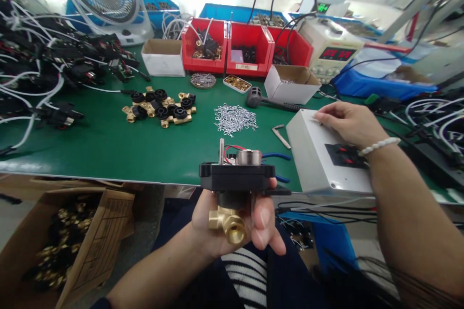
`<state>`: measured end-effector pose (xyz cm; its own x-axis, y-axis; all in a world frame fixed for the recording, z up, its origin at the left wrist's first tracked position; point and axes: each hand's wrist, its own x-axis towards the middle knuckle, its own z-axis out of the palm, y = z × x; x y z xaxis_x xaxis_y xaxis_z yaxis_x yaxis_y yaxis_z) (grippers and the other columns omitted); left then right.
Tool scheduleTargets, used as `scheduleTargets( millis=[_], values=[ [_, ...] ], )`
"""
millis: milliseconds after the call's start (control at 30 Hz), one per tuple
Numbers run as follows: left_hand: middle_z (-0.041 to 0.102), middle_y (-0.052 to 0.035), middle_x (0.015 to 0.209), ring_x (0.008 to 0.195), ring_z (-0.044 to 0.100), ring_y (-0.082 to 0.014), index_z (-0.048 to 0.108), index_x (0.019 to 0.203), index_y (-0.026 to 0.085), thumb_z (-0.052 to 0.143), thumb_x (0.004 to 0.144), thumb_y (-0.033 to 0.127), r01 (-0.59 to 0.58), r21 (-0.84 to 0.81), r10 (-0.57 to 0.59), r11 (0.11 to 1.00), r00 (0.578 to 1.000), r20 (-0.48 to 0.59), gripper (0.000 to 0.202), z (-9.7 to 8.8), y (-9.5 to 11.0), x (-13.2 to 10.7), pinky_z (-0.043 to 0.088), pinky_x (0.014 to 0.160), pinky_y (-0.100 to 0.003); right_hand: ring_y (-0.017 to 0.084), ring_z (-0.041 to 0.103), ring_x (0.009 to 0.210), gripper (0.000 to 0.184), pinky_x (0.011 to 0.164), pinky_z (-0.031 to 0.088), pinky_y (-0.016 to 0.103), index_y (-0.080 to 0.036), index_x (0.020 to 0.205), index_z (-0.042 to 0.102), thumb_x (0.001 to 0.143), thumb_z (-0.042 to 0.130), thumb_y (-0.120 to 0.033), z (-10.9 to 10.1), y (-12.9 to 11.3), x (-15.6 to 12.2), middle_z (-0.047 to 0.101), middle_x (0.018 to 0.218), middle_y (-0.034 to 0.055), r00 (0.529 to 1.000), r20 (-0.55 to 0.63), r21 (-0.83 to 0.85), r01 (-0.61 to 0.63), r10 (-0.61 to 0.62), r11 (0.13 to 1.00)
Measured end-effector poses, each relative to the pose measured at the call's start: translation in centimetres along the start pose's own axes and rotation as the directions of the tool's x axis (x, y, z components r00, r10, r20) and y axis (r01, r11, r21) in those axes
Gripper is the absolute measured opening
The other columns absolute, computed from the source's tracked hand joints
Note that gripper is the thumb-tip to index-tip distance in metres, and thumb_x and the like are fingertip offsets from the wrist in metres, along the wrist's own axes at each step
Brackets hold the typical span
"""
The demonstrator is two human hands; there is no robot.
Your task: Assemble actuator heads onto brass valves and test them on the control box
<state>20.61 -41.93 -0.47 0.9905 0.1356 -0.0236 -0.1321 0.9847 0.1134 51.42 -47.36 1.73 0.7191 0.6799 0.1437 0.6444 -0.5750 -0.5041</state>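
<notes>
My left hand (263, 222) is closed from below around a brass valve (232, 229), held up in front of the bench edge. On top of the valve sits a black actuator housing (237, 177), uncovered, with a round metal motor (249, 157), an upright metal pin and red and black wires showing. My right hand (348, 120) rests on a light grey box (311, 149) at the right. Its fingers are drawn together over a small metal part at the box's far end, mostly hidden. A black-and-red terminal block (342, 154) is set into the box top.
Cotter pins (235, 119) lie piled mid-bench, beside brass valves with black caps (163, 106). Blue-handled pliers (277, 156), a folding hex key (281, 136) and a black hammer-like tool (254, 98) lie near. Red bins (250, 65), wired actuators and a power supply (328, 50) stand behind.
</notes>
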Motion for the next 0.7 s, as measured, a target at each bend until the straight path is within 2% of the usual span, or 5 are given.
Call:
scheduleTargets(
  millis=[100,200,267,567,700],
  values=[
    [0.062,-0.0007,0.053,0.034,0.049,-0.0076,0.073,0.088,0.01,0.057,0.093,0.038,-0.042,-0.001,0.042,0.999,0.999,-0.035,0.033,-0.07,-0.15,0.02,0.056,0.052,-0.024,0.015,0.053,0.063,0.006,0.067,0.041,0.03,-0.016,0.079,0.071,0.08,0.069,-0.021,-0.01,-0.33,-0.07,0.07,0.072,0.0047,0.999,-0.016,-0.042,-0.032,0.031,0.999],
    [0.067,-0.0058,0.061,0.048,0.064,-0.0126,0.073,0.09,0.006,0.059,0.092,0.036,-0.015,-0.028,0.016,0.999,1.0,0.027,0.033,-0.12,-0.27,0.08,0.058,0.058,-0.025,0.014,0.05,0.061,0.007,0.067,0.04,0.03,-0.016,0.08,0.071,0.084,0.067,-0.021,-0.06,-0.47,-0.22,0.069,0.072,0.004,0.997,-0.02,-0.049,-0.072,0.071,0.996],
    [0.069,-0.0071,0.063,0.053,0.068,-0.0151,0.073,0.092,0.006,0.059,0.091,0.039,0.001,-0.034,0.0,0.999,0.999,0.04,0.035,-0.14,-0.32,0.12,0.059,0.061,-0.028,0.014,0.049,0.06,0.008,0.067,0.039,0.03,-0.016,0.08,0.07,0.085,0.066,-0.021,-0.09,-0.49,-0.3,0.068,0.072,0.0034,0.996,-0.018,-0.031,-0.086,0.085,0.996],
    [0.067,-0.0053,0.063,0.051,0.065,-0.0149,0.072,0.094,0.007,0.067,0.085,0.042,-0.014,0.012,0.014,1.0,0.999,0.029,0.036,-0.27,-0.65,0.35,0.059,0.06,-0.029,0.018,0.05,0.062,0.015,0.067,0.041,0.033,-0.021,0.074,0.067,0.087,0.061,-0.027,-0.04,-0.28,-0.47,0.067,0.072,0.0046,0.999,-0.013,-0.016,-0.048,0.047,0.999],
    [0.07,-0.0056,0.065,0.054,0.068,-0.0147,0.073,0.093,0.007,0.069,0.084,0.038,-0.015,-0.014,0.016,1.0,0.998,0.067,0.032,-0.28,-0.68,0.46,0.061,0.062,-0.028,0.016,0.049,0.059,0.017,0.063,0.039,0.031,-0.019,0.073,0.068,0.087,0.059,-0.026,0.0,-0.39,-0.43,0.065,0.068,0.0037,0.999,-0.014,-0.01,-0.052,0.052,0.999]
  ],
)
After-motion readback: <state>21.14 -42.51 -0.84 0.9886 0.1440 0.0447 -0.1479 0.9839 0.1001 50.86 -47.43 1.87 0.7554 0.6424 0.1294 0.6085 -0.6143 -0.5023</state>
